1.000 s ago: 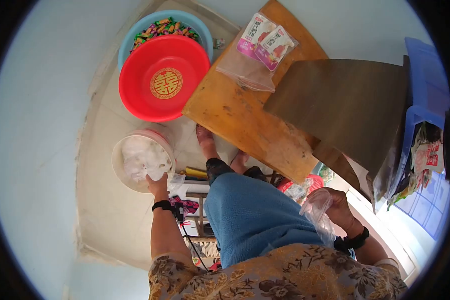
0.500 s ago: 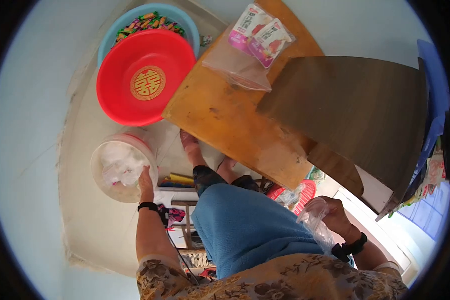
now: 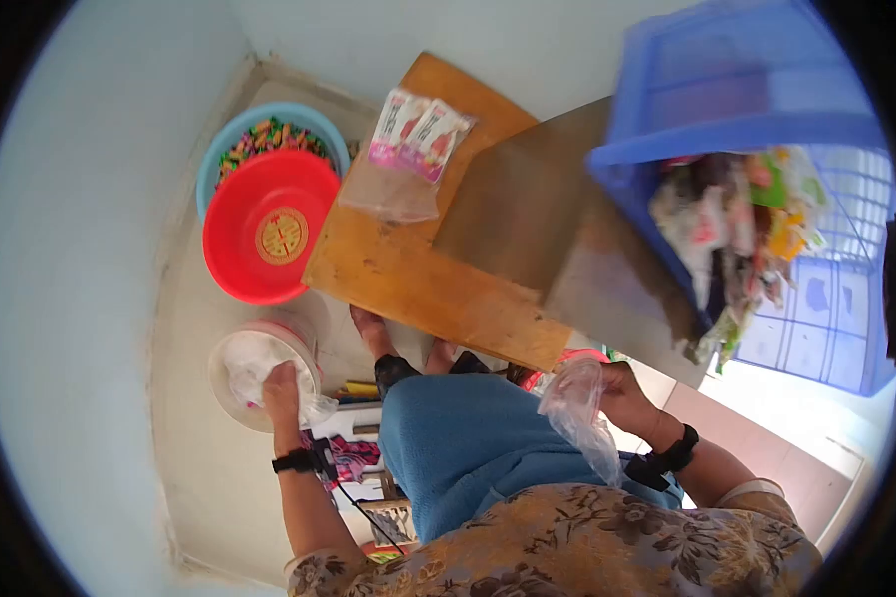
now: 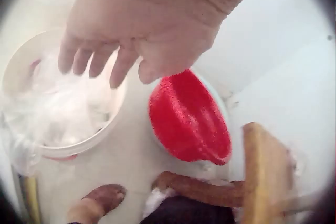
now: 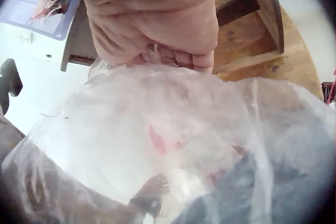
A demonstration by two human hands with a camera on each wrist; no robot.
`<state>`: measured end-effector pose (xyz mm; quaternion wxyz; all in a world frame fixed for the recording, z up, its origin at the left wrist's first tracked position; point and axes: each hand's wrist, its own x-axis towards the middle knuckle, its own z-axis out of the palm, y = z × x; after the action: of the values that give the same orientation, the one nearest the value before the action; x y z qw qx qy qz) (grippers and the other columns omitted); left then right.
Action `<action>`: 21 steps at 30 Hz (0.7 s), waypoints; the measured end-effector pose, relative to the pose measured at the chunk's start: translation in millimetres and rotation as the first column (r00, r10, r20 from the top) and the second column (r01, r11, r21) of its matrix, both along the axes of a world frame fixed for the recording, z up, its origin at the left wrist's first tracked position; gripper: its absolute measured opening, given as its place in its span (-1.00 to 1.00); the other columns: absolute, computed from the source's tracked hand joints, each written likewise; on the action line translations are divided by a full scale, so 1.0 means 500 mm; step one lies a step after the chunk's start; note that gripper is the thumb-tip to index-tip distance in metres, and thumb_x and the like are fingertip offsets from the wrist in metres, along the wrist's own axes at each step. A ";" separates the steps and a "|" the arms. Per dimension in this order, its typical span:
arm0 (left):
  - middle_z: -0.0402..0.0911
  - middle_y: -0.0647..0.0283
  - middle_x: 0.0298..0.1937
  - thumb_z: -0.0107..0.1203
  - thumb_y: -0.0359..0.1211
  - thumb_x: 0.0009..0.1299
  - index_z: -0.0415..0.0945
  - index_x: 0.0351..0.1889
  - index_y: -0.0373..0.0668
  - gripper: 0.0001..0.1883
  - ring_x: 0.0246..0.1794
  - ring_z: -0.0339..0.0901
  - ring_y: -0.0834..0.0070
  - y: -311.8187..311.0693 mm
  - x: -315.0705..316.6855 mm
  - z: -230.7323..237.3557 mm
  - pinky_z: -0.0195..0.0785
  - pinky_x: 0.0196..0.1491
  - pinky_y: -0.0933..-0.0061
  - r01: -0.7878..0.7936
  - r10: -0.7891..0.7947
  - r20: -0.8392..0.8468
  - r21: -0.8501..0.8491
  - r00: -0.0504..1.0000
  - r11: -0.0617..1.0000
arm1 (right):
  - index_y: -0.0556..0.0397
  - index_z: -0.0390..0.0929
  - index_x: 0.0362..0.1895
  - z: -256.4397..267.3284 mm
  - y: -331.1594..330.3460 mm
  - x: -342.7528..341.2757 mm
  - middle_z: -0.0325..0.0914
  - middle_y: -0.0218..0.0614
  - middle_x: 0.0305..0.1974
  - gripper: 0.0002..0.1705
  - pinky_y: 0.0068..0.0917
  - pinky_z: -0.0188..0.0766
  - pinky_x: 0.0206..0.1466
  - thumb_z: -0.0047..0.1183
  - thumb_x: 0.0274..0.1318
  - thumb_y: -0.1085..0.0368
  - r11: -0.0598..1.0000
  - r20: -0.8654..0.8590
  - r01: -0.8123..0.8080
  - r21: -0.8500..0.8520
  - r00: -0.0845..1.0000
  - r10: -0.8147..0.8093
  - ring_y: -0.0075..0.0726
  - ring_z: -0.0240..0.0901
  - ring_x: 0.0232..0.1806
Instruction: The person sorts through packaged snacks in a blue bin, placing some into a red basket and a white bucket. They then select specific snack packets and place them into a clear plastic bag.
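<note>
In the head view my left hand (image 3: 281, 396) is over the right part of a white bucket (image 3: 216, 383) lined with clear plastic (image 3: 252, 360). The left wrist view shows that hand (image 4: 139, 29) with its fingers apart and nothing gripped, above the bucket's rim (image 4: 118, 109). My right hand (image 3: 627, 403) pinches a clear plastic bag (image 3: 582, 423) over the blue cloth on the lap. In the right wrist view the bag (image 5: 131, 129) spreads below the right hand (image 5: 152, 19), whose fingertips are partly hidden by it.
A red basin (image 3: 239, 239) overlaps a light blue basin (image 3: 205, 174) of wrapped candies. Two printed packets (image 3: 434, 139) lie on a wooden table (image 3: 398, 269). A dark board stands at its right, beside a blue crate (image 3: 727, 139) of wrappers. Feet are beneath the table.
The head view has turned, bringing more of the blue crate into sight. My left hand has shifted over the bucket's opening. My right hand still holds the bag, now lifted slightly.
</note>
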<state>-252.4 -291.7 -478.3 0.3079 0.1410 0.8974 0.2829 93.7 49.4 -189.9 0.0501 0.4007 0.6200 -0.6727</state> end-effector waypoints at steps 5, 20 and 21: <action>0.68 0.36 -0.17 0.12 -0.04 0.51 0.67 0.03 -0.19 -0.58 -0.14 0.55 0.56 0.277 0.105 0.438 0.43 -0.03 0.47 -0.020 -0.285 0.610 0.442 0.739 0.897 | 0.04 0.62 0.14 0.064 0.008 0.011 0.64 -0.45 -0.04 -0.65 -0.59 0.45 0.06 0.01 0.31 0.50 0.996 -0.169 -0.013 -0.090 0.986 -0.003 -0.60 0.52 -0.06; 0.63 0.33 -0.39 0.15 -0.26 0.52 0.64 -0.19 -0.35 -0.72 -0.41 0.57 0.64 0.471 0.334 0.879 0.55 -0.33 0.56 -0.002 -0.368 0.481 0.610 0.796 0.793 | 0.11 0.17 0.47 0.306 0.073 0.029 0.44 -0.29 0.17 -0.13 -0.42 0.33 0.24 0.24 0.23 -0.02 0.970 -0.399 0.071 -0.234 0.903 -0.162 -0.49 0.33 0.16; 0.63 0.32 -0.43 0.14 -0.23 0.54 0.64 -0.20 -0.36 -0.69 -0.45 0.57 0.64 0.478 0.329 0.892 0.54 -0.33 0.56 -0.007 -0.332 0.437 0.614 0.836 0.789 | 0.11 0.12 0.50 0.320 0.079 0.032 0.41 -0.23 0.22 0.00 -0.38 0.30 0.28 0.28 0.17 -0.13 0.961 -0.459 0.043 -0.272 0.872 -0.169 -0.43 0.32 0.20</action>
<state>-87.7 -52.6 -32.2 0.5043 0.2274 0.6282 0.5472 109.8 88.9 -29.7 -0.0910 0.2460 0.4989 -0.8260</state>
